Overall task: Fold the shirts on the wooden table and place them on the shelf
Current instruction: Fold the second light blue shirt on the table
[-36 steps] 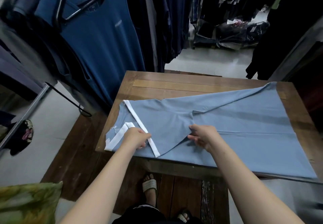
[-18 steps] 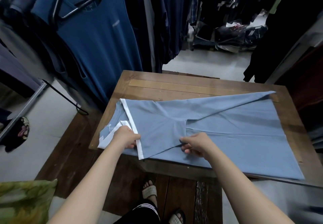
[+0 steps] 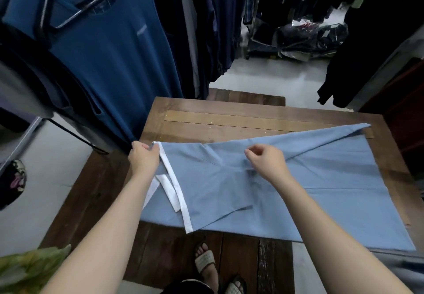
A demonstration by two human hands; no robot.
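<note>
Two hands on cloth: left hand (image 3: 143, 159) grips far-left corner of light-blue shirt (image 3: 321, 179) beside white trim (image 3: 174, 185), fingers curled round edge. Right hand (image 3: 267, 161) over mid-shirt, fingers curled, thumb meeting forefinger; whether cloth is pinched, cannot tell. Shirt lies flat across wooden table (image 3: 229, 114), partly folded, diagonal flap over body, near edge overhanging. Both forearms stretched forward.
</note>
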